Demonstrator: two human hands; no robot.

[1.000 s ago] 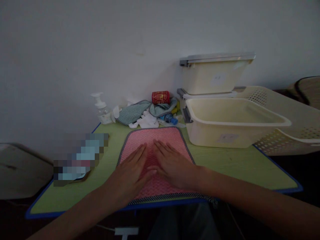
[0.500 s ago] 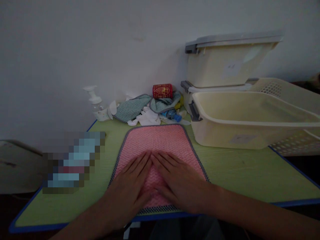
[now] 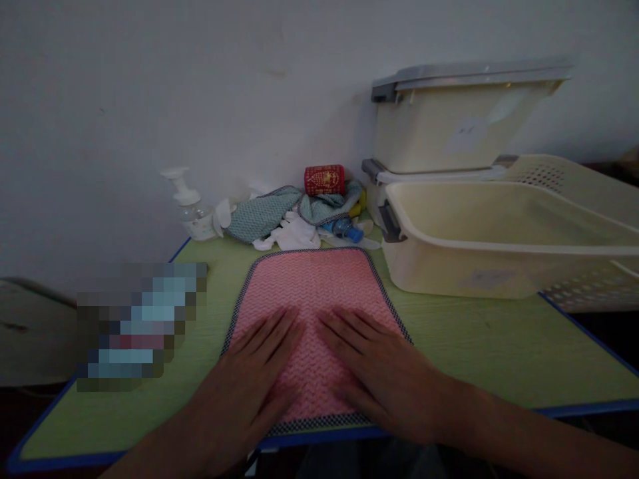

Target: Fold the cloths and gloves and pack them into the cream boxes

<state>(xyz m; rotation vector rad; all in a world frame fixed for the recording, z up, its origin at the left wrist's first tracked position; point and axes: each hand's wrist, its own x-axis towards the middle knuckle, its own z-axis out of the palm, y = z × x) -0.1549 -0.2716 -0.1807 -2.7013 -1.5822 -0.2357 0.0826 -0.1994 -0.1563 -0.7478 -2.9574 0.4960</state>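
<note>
A pink cloth [image 3: 309, 279] with a dark checked border lies spread out on the green table [image 3: 489, 359], close to its front edge. My left hand [image 3: 262, 369] rests flat on the left half of the cloth, fingers stretched forward. On the right half lies my right hand [image 3: 377, 372], palm down with the fingers out and the thumb pointing inward. A strip of pink fabric shows between the two hands. Neither hand holds anything.
Behind the cloth are a blue-grey cloth [image 3: 262, 216], a red can [image 3: 324, 179], a blue-capped bottle [image 3: 344, 229] and white crumpled pieces [image 3: 294, 233]. A pump bottle [image 3: 192, 213] stands back left. An open bin [image 3: 459, 269] and a lidded bin [image 3: 439, 133] are at right.
My hands have slid apart, the left one slightly left and the right one slightly right, and a little nearer to me. The cloth stays flat in place.
</note>
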